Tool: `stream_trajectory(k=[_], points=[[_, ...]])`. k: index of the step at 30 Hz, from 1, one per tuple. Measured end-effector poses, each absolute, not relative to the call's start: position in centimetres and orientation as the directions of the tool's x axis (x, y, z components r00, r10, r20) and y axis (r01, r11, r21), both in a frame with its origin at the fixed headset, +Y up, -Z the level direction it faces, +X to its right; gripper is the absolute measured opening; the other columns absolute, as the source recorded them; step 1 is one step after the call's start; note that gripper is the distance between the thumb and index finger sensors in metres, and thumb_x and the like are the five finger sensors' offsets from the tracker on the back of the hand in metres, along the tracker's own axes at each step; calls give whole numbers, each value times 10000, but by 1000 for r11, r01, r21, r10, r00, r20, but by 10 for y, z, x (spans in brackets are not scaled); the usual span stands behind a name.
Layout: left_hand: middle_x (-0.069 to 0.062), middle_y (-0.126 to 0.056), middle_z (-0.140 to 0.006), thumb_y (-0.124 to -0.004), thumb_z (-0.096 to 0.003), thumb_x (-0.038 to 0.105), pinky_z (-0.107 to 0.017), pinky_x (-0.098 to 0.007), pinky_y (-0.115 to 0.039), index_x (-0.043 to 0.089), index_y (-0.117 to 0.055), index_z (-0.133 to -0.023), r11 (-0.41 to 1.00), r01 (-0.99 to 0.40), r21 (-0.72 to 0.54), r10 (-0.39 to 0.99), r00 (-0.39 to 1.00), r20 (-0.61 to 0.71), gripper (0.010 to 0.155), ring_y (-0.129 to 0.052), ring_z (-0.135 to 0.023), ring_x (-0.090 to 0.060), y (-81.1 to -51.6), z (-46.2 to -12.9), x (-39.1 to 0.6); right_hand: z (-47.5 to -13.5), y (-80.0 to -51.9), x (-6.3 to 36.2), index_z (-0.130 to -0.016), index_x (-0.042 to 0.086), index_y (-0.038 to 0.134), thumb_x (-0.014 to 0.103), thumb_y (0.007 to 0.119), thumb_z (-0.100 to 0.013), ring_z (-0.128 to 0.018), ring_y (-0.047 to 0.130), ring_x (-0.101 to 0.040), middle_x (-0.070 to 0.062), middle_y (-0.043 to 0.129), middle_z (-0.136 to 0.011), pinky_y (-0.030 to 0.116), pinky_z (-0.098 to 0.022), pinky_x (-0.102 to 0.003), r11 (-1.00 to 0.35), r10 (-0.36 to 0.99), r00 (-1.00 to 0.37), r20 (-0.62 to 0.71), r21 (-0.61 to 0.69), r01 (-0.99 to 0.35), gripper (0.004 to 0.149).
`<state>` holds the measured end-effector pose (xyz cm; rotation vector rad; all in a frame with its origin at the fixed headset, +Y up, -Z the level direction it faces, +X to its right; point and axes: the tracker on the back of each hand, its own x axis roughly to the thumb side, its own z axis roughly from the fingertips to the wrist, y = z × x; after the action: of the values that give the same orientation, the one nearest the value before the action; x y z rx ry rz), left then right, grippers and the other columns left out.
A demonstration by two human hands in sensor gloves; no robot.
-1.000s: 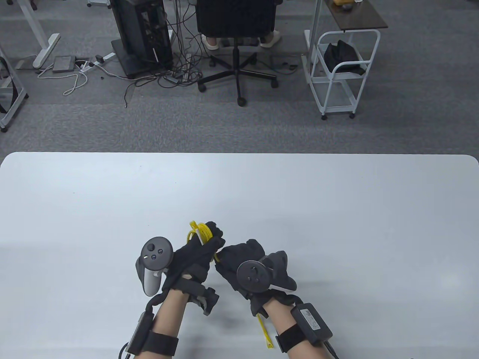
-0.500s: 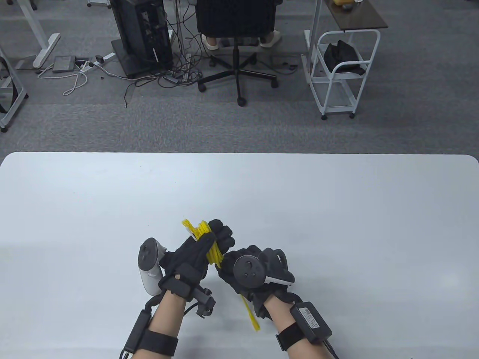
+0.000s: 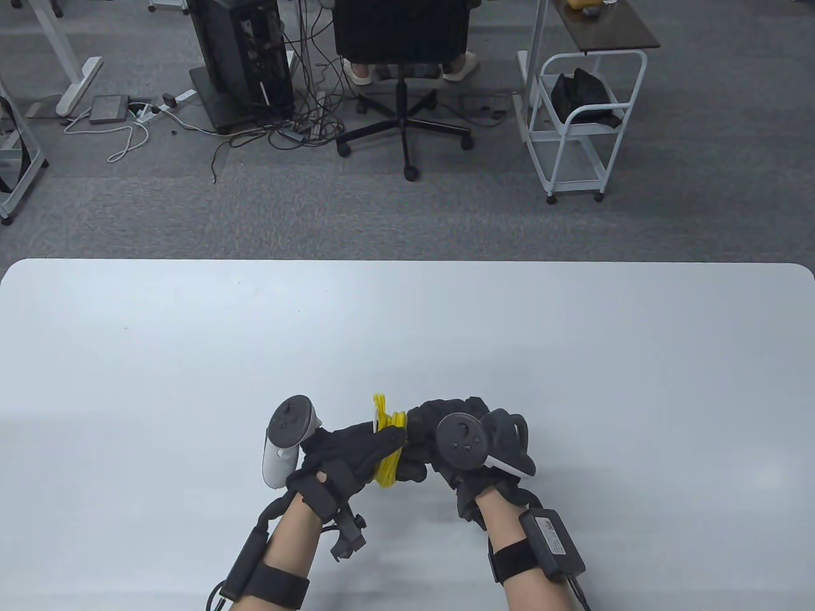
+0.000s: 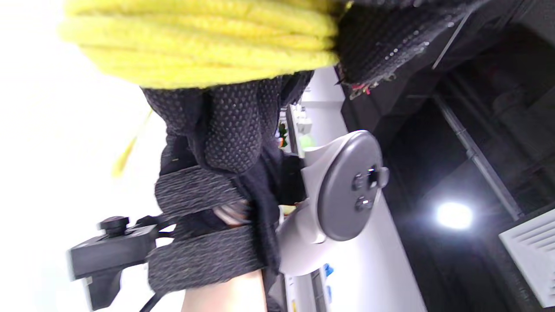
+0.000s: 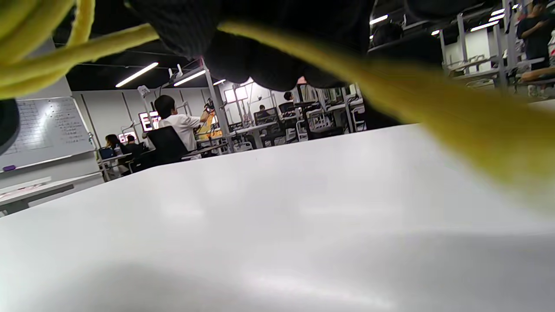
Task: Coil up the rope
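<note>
Both hands met over the near-centre of the white table (image 3: 191, 331), w/ the yellow rope (image 3: 389, 453) bunched in loops between them. Left hand (image 3: 347, 455) was wrapped around the bundle, fingers closed on it; in the left wrist view the coils (image 4: 204, 41) sat packed just above the glove. Right hand (image 3: 439, 439) pressed against the bundle's far side, also gripping rope; a blurred strand (image 5: 433, 112) ran from under its fingers in the right wrist view.
</note>
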<state>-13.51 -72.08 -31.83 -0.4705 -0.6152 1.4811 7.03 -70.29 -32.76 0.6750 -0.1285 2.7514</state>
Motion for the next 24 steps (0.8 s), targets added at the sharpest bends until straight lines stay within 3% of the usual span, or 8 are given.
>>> stream_trajectory(k=[8, 14, 17, 21, 24], points=[[-173, -1017, -838, -672, -610, 492, -495, -323, -879, 129, -841, -972, 212, -731, -648, 976, 192, 102, 539, -1112, -603, -253, -723, -319, -134, -323, -693, 76, -915, 173, 758, 383, 742, -567, -831, 819, -424, -134, 812, -949, 522, -658, -728, -925, 236, -865, 443, -171, -340, 406], [-209, -984, -876, -623, -629, 491, -522, -353, -854, 108, -826, -988, 307, -762, -570, 942, 328, 69, 563, -1084, -647, -299, -723, -318, -138, -316, -685, 69, -913, 166, 757, 376, 744, -567, -824, 824, -422, -135, 816, -941, 526, -657, -726, -897, 249, -846, 472, -218, -385, 405], [-233, -927, -931, -567, -637, 477, -558, -370, -827, 90, -766, -1029, 275, -819, -504, 955, 294, 42, 585, -1048, -705, -322, -724, -318, -143, -311, -683, 62, -911, 162, 755, 374, 741, -567, -816, 829, -419, -139, 817, -935, 533, -655, -721, -878, 265, -826, 497, -230, -420, 404], [-252, -893, -953, -551, -637, 470, -573, -384, -809, 70, -739, -1043, 120, -935, -333, 991, 135, -22, 599, -1024, -731, -342, -724, -315, -154, -304, -682, 47, -931, 144, 739, 356, 721, -576, -820, 821, -426, -157, 795, -954, 535, -654, -718, -860, 278, -793, 542, -228, -457, 414], [-228, -908, -944, -583, -630, 501, -567, -365, -823, 87, -747, -1032, 172, -943, -285, 984, 178, 8, 600, -1038, -720, -317, -723, -314, -158, -297, -684, 36, -943, 119, 731, 341, 716, -578, -823, 812, -437, -177, 783, -961, 537, -654, -716, -865, 239, -784, 573, -241, -440, 428]])
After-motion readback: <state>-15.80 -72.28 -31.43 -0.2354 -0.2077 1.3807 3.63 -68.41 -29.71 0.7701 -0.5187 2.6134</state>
